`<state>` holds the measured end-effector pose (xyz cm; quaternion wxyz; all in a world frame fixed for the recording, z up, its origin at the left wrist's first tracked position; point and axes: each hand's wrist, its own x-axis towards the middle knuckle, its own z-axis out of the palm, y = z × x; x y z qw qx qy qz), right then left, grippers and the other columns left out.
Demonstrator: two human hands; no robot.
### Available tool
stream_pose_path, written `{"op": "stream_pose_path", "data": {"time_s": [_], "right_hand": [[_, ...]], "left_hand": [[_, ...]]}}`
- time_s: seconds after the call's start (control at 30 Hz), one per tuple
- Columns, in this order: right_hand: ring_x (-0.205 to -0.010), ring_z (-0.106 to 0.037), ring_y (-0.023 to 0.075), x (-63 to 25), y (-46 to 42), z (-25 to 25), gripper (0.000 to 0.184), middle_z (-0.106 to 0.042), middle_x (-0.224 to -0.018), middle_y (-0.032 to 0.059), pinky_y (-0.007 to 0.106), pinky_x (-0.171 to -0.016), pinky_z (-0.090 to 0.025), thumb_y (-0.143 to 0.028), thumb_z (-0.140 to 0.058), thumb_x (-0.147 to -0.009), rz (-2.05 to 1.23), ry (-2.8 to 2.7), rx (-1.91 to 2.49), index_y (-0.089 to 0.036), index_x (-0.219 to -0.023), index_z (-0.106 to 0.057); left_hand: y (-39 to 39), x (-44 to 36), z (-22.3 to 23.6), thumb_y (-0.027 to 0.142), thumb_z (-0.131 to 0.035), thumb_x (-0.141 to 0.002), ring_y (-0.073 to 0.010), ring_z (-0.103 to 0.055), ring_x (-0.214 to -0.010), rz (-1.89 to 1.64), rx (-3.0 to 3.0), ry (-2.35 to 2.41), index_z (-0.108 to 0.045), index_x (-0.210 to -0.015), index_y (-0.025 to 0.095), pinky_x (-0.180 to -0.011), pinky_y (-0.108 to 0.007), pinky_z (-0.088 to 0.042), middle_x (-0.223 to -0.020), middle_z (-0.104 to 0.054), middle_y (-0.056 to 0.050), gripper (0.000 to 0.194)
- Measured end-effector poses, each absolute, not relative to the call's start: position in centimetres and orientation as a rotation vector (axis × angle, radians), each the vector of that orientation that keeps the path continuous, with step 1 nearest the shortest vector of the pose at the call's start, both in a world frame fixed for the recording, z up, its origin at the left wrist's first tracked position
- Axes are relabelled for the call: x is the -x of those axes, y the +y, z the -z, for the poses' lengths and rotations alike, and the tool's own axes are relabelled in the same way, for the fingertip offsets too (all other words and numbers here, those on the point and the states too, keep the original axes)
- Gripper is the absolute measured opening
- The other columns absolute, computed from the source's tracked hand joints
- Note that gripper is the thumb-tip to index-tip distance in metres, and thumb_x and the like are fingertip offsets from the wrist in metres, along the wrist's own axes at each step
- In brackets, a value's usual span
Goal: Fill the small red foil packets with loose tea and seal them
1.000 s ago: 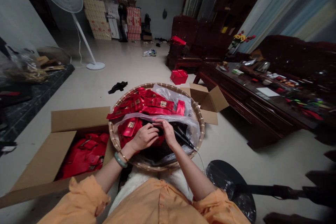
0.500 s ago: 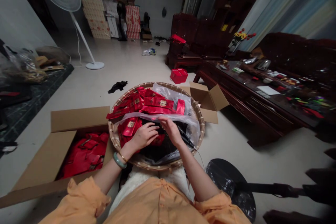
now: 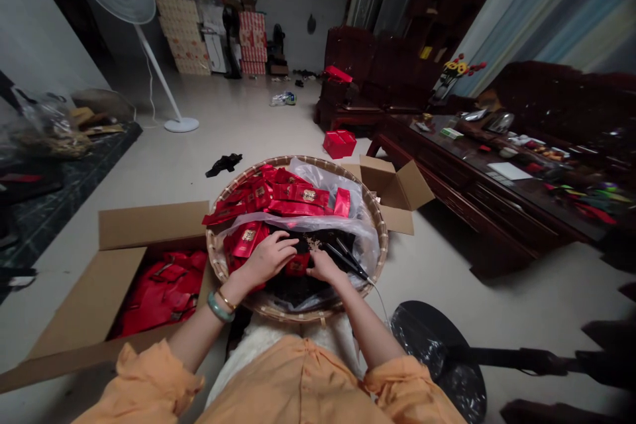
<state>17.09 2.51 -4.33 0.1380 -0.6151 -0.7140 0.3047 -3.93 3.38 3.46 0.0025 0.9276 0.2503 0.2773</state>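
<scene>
A bamboo basket (image 3: 382,238) holds red sachets (image 3: 278,193), their pale labels (image 3: 309,195) bearing dark characters too small to read. The left hand (image 3: 268,258), fingers extended, and the right hand (image 3: 326,267), fingers curled, flank a red packet (image 3: 297,265) inside; whether either grips anything cannot be told.

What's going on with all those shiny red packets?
The person's left hand and right hand are in a round bamboo basket, on either side of a red packet; whether they grip it is unclear. More red packets lie farther back, and others lie in an open cardboard box on the left.
</scene>
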Motion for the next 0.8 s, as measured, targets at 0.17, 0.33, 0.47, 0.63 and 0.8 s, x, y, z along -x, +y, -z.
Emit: {"op": "stream_pose_path", "data": {"time_s": [0.17, 0.33, 0.47, 0.63, 0.8], "right_hand": [[-0.089, -0.058, 0.0211, -17.3, 2.7, 4.6, 0.033, -0.064, -0.097, 0.0084, 0.029, -0.077, -0.041, -0.013, -0.069, -0.059, -0.838, -2.041, 1.817, -0.017, -0.092, -0.067], [-0.073, -0.059, 0.0183, -17.8, 2.3, 4.5, 0.019, -0.066, -0.075, 0.0046, 0.028, -0.069, -0.042, -0.005, -0.06, -0.059, -0.816, -1.926, 1.791, -0.016, -0.073, -0.067], [-0.066, -0.059, 0.0159, -18.8, 2.9, 2.2, 0.014, -0.066, -0.069, 0.0021, 0.025, -0.063, -0.043, -0.012, -0.056, -0.065, -0.805, -1.789, 1.715, -0.016, -0.075, -0.066], [-0.062, -0.058, 0.0135, -18.4, 3.0, -3.2, 0.018, -0.067, -0.072, 0.0011, 0.024, -0.059, -0.045, -0.022, -0.056, -0.07, -0.91, -1.648, 1.324, -0.016, -0.082, -0.067], [-0.065, -0.06, 0.014, -16.6, 1.9, -5.8, 0.022, -0.07, -0.079, 0.0017, 0.026, -0.061, -0.047, -0.025, -0.06, -0.071, -0.907, -1.684, 1.22, -0.019, -0.09, -0.07]], "left_hand": [[3.3, 4.0, -3.8, 0.017, -0.048, -0.087, -0.0235, -0.049, -0.108, -0.875, -2.903, 0.776, -0.063, -0.091, 0.019, -0.085, -0.042, -0.05, -0.11, -0.065, -0.008, 0.015], [3.3, 3.8, -3.6, 0.018, -0.05, -0.087, -0.023, -0.048, -0.109, -0.877, -2.879, 0.774, -0.063, -0.092, 0.019, -0.085, -0.042, -0.049, -0.111, -0.064, -0.007, 0.014], [3.5, 3.8, -3.1, 0.018, -0.049, -0.087, -0.0228, -0.048, -0.107, -0.893, -2.898, 0.772, -0.063, -0.094, 0.019, -0.086, -0.042, -0.049, -0.111, -0.065, -0.007, 0.015], [3.5, 3.6, -3.1, 0.019, -0.049, -0.087, -0.0238, -0.049, -0.107, -0.878, -2.914, 0.775, -0.063, -0.094, 0.019, -0.086, -0.042, -0.049, -0.111, -0.065, -0.006, 0.016], [3.3, 3.5, -3.4, 0.019, -0.047, -0.088, -0.0226, -0.05, -0.107, -0.899, -2.901, 0.775, -0.064, -0.096, 0.019, -0.085, -0.042, -0.05, -0.11, -0.065, -0.008, 0.018]]}}
